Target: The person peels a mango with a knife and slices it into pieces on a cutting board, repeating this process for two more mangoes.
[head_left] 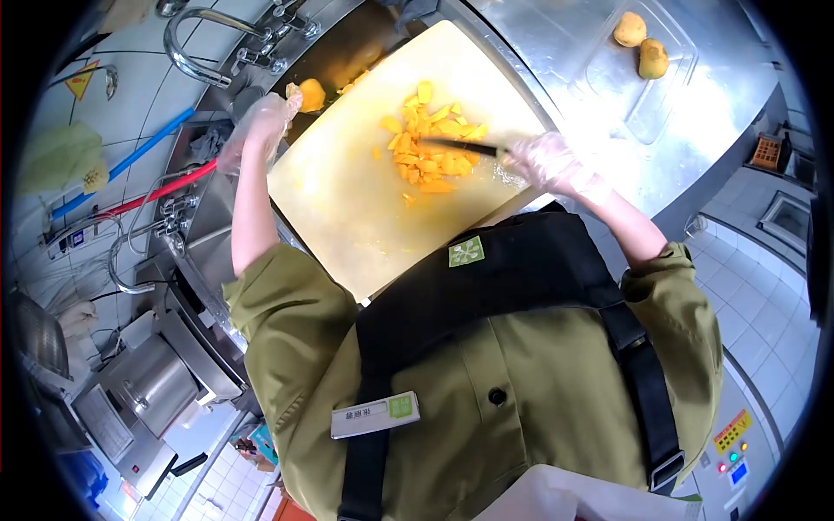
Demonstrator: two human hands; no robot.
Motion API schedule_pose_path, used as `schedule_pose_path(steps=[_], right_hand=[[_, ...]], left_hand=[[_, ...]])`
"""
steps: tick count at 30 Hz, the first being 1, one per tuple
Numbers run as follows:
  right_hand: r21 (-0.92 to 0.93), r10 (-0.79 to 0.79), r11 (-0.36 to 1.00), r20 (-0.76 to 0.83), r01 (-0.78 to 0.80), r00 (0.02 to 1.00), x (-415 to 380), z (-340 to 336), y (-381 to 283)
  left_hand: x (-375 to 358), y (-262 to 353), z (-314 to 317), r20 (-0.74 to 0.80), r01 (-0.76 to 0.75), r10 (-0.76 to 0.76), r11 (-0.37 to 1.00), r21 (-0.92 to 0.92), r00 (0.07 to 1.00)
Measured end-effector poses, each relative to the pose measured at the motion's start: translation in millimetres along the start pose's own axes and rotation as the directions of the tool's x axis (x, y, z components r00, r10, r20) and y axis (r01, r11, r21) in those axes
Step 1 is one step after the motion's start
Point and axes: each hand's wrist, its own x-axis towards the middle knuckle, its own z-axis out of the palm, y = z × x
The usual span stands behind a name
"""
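My right hand, in a clear plastic glove, is wrapped round the handle of a knife. Its dark blade lies over a heap of diced orange-yellow pieces in the middle of a white cutting board. My left hand, also gloved, is off the board's left side over the sink. Its fingers are closed at a rounded orange chunk, which sits right at the fingertips. Small bits and wet yellow stains show on the board.
Behind the board, the sink holds more orange pieces, with a chrome faucet above its left side. On the steel counter to the right, a clear tray carries two brownish-yellow, potato-like items. Red and blue hoses run along the left wall.
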Motion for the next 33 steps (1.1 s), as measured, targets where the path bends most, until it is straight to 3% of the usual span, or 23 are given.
schedule_pose_path(steps=[1,2,4,5,6,7,9,10,11,12,13,14,15,16,17,18,19,21,22,24,27,31,33], right_hand=[[-0.013,-0.044,0.999,0.006,0.044,0.999,-1,1,-8],[0.190,-0.224,0.944,-0.234,0.271,0.946,3,46,6],[0.091,-0.412,0.880,-0.342,0.466,0.845,-1,80,17],[-0.142,-0.466,0.884,-0.172,0.446,0.868,5,74,4],[0.002,-0.436,0.894,-0.230,0.448,0.870,6,75,-3],[0.131,-0.395,0.886,-0.287,0.444,0.873,7,82,-6],[-0.051,-0.091,0.995,-0.162,0.084,0.983,21,118,-9],[-0.190,-0.091,0.981,-0.242,0.045,0.966,20,96,-10],[-0.311,-0.112,0.950,-0.315,0.009,0.943,19,76,-16],[-0.148,-0.035,0.989,-0.290,-0.008,0.956,23,78,-14],[0.023,0.028,0.999,-0.255,-0.023,0.967,26,84,-10],[0.019,0.003,1.000,-0.289,0.003,0.957,27,85,-8],[0.016,-0.022,0.999,-0.320,0.028,0.947,26,88,-6],[0.011,-0.047,0.998,-0.351,0.054,0.935,26,91,-3],[0.016,-0.060,0.997,-0.363,0.071,0.930,25,95,-2],[0.031,-0.069,0.996,-0.379,0.088,0.923,22,97,1],[0.042,-0.080,0.994,-0.389,0.105,0.918,22,98,4],[0.066,-0.099,0.989,-0.387,0.134,0.917,19,101,10],[0.077,-0.102,0.987,-0.385,0.142,0.917,18,102,11],[0.087,-0.107,0.985,-0.378,0.151,0.919,16,102,15],[0.104,-0.112,0.982,-0.368,0.160,0.923,18,105,13],[0.108,-0.116,0.980,-0.356,0.164,0.927,18,106,13],[0.105,-0.119,0.981,-0.346,0.164,0.931,19,109,12]], left_hand=[[1,10,1,-0.092,-0.127,0.154,0.961,0.247,0.984],[1,20,2,-0.181,-0.178,0.302,0.848,0.499,0.936],[5,52,14,-0.090,-0.427,0.422,0.903,-0.050,0.902],[-8,84,15,-0.048,-0.448,0.460,0.829,-0.334,0.887],[-2,105,20,-0.010,-0.459,0.511,0.763,-0.455,0.860],[-13,140,23,-0.005,-0.495,0.527,0.796,-0.348,0.850],[-4,202,48,-0.087,-0.693,0.715,0.629,-0.352,0.694],[-13,240,63,-0.010,-0.615,0.730,0.568,-0.547,0.683],[-17,274,76,-0.021,-0.746,0.857,0.436,-0.503,0.514],[-38,309,92,-0.001,-0.698,0.835,0.459,-0.550,0.550],[-45,341,110,0.075,-0.721,0.832,0.518,-0.460,0.550],[-36,363,142,0.116,-0.690,0.889,0.421,-0.590,0.443],[-32,389,172,0.079,-0.892,0.944,0.328,-0.310,0.320],[-14,412,214,0.080,-0.965,0.961,0.264,0.006,0.264],[-21,436,239,0.124,-0.928,0.932,0.314,0.199,0.342],[-26,452,262,0.154,-0.923,0.910,0.377,0.079,0.385],[-21,467,299,0.142,-0.886,0.890,0.393,0.245,0.434],[-32,489,331,0.427,-0.732,0.838,-0.049,0.679,0.340],[-43,497,343,0.248,-0.765,0.849,0.245,0.596,0.466],[-65,507,360,-0.038,-0.650,0.674,0.724,0.231,0.738],[-111,523,293,0.272,-0.440,0.414,0.897,0.043,0.869],[-102,501,304,0.243,-0.437,0.478,0.876,-0.206,0.844],[-101,501,303,0.294,-0.262,0.471,0.799,-0.541,0.832]])
